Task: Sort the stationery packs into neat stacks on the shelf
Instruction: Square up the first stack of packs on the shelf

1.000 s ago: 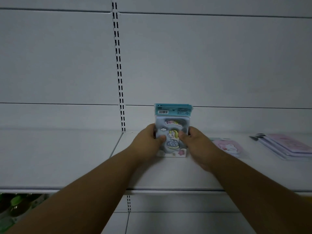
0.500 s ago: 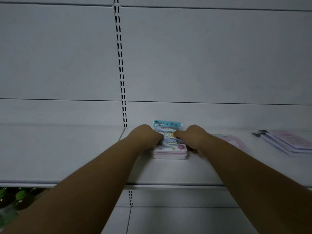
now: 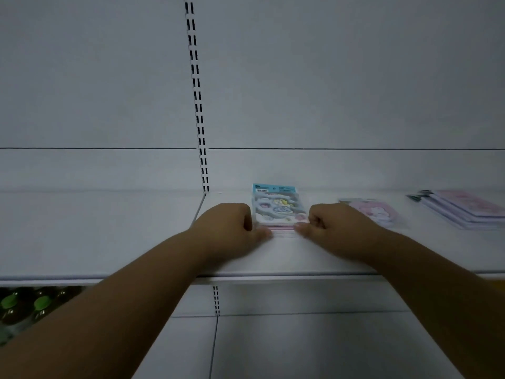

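Note:
A stack of unicorn stationery packs (image 3: 276, 207) with a blue header lies flat on the white shelf (image 3: 114, 233), just right of the slotted upright. My left hand (image 3: 228, 224) rests curled against the stack's left side, thumb at its front corner. My right hand (image 3: 329, 224) is curled against the right side, thumb touching the front edge. Neither hand lifts the stack. A single pink pack (image 3: 374, 212) lies flat to the right. Farther right sits a stack of pink packs (image 3: 464, 209), partly cut off by the frame edge.
The slotted upright (image 3: 198, 105) runs up the white back panel. Dark bottles with green caps (image 3: 24, 305) stand on the lower shelf at the bottom left. The shelf's front lip (image 3: 273, 277) runs across below my forearms.
The unicorn packs went from held upright in both hands to lying flat on the shelf. My hands moved off the top to the stack's two sides.

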